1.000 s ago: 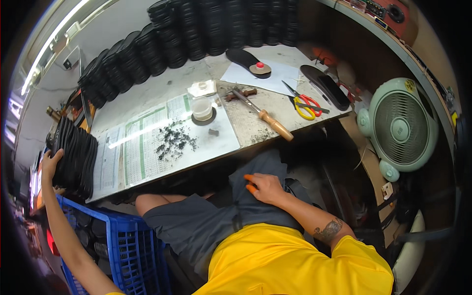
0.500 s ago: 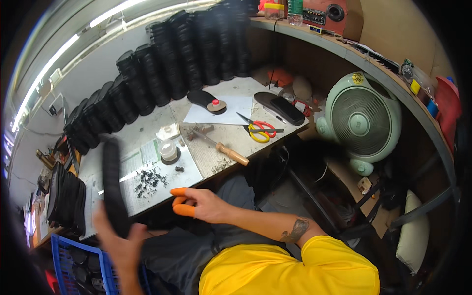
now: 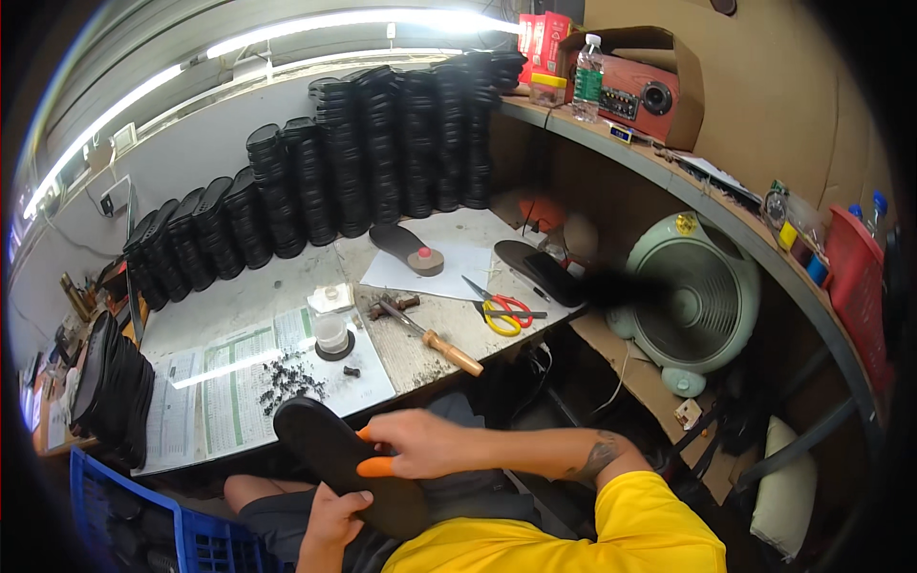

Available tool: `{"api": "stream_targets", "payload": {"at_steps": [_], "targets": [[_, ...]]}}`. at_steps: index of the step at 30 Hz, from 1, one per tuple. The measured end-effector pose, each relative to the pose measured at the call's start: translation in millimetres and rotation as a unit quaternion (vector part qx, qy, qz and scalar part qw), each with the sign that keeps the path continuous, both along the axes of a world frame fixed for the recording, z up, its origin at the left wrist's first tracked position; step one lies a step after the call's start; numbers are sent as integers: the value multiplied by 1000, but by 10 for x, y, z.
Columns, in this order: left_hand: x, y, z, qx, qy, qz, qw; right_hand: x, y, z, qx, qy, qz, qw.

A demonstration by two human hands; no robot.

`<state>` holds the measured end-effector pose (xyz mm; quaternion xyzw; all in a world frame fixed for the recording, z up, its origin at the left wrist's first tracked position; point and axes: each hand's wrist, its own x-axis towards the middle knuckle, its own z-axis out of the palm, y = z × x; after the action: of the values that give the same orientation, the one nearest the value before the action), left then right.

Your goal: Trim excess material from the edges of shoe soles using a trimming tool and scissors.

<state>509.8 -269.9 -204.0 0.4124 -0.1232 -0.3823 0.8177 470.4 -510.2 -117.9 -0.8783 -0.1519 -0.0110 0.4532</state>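
Note:
A black shoe sole (image 3: 320, 441) is held over my lap, just off the table's front edge. My left hand (image 3: 332, 523) grips its lower side, with the thumb lying on the face. From the right, my right hand (image 3: 425, 444) takes the sole's edge between thumb and finger, both tipped with orange finger cots. On the table beyond lie black crumbs (image 3: 291, 380), a small dark stub (image 3: 351, 371) and a clear round jar (image 3: 331, 334) on a dark disc. A wooden-handled tool (image 3: 451, 353) rests at the front edge.
Tall stacks of black soles (image 3: 382, 153) line the table's back. Red-and-yellow scissors (image 3: 501, 315) and a sole with a red-capped piece (image 3: 406, 250) lie right of centre. A blue crate (image 3: 191, 520) stands at lower left, a green fan (image 3: 683, 301) at right.
My left hand has brought the sole from upright at the left down and rightward over my lap. My right hand, empty before, now pinches its edge. The view has tilted up.

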Motion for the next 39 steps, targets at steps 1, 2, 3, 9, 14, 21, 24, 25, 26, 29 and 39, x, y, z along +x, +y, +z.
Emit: {"api": "stream_targets", "payload": {"at_steps": [1,2,3,9,14,21,24,25,26,29,39], "targets": [[-27,-52,23,-21,-13,28,999,30,-131,118,-85,-74,-25,993],[4,-76,67,-26,-11,22,999,68,-392,212,-108,-176,-94,974],[10,-56,116,-46,21,-9,999,152,-699,404,-160,-255,-156,941],[-22,163,79,-85,81,-135,984,228,-3159,2190,-575,-310,-475,590],[-181,2,169,-152,140,-107,973,99,-4203,2696,-606,-57,-595,525],[-38,-55,205,-158,208,-136,956,-256,-4886,3043,-582,-101,-627,508],[32,-59,199,-141,211,-147,956,-239,-5022,3343,-576,-155,-635,491],[41,-69,203,-134,206,-144,958,-163,-4995,3366,-563,-170,-635,502],[51,-96,213,-133,206,-146,958,-115,-4983,3366,-562,-169,-636,501],[25,-162,271,-121,192,-140,964,128,-4896,3304,-573,-92,-595,556],[-80,-108,299,-129,210,-94,965,8,-5591,3083,-456,-62,-651,604]]}}
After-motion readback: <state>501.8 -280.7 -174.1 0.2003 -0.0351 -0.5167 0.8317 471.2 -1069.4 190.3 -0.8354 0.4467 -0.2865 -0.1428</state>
